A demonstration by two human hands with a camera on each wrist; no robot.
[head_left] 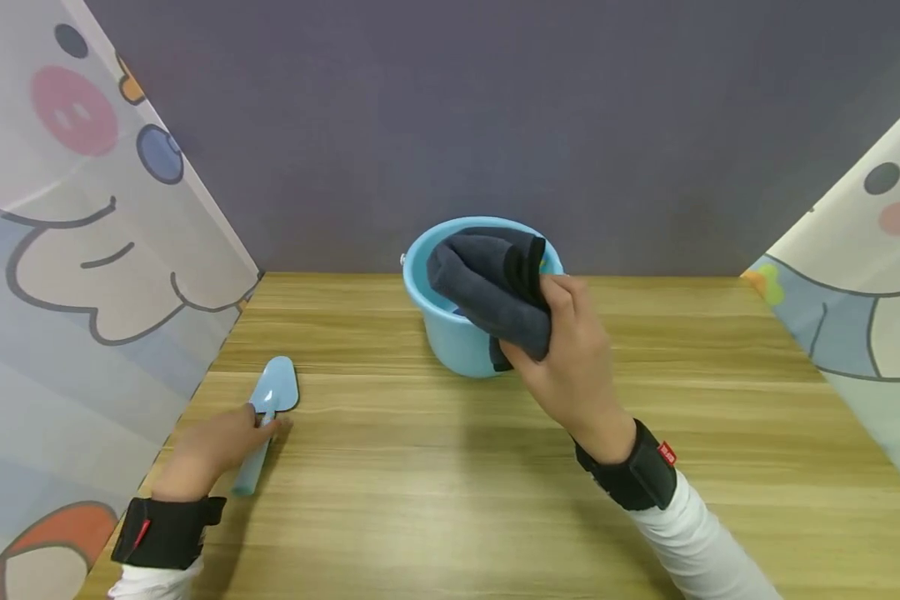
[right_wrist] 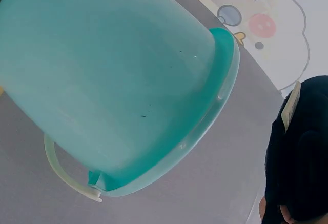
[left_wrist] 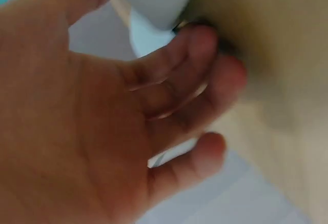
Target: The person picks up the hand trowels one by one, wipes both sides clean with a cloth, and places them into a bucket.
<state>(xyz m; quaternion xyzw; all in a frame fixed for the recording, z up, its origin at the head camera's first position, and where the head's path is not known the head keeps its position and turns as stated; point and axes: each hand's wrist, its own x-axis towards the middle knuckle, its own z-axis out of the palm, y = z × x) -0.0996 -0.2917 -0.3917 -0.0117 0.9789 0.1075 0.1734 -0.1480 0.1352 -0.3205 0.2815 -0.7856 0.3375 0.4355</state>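
Note:
A dark blue-grey folded cloth (head_left: 487, 287) with black edging is gripped by my right hand (head_left: 570, 367), over the near right part of a light blue bucket's opening. In the right wrist view, the cloth (right_wrist: 302, 147) has a pale tag and fingertips show below it. The bucket (head_left: 461, 342) stands upright against the back panel. At the left, my left hand (head_left: 217, 442) is at the handle of a light blue toy shovel (head_left: 276, 385). Its fingers, blurred in the left wrist view (left_wrist: 107, 111), are loosely bent and spread, not closed round the handle.
The wooden tabletop (head_left: 405, 500) meets a dark grey panel (head_left: 450, 108) at the back. Panels printed with cartoon animals slant in at the left (head_left: 120, 275) and right (head_left: 847, 317). A pale bucket handle (right_wrist: 64, 175) hangs from the rim in the right wrist view.

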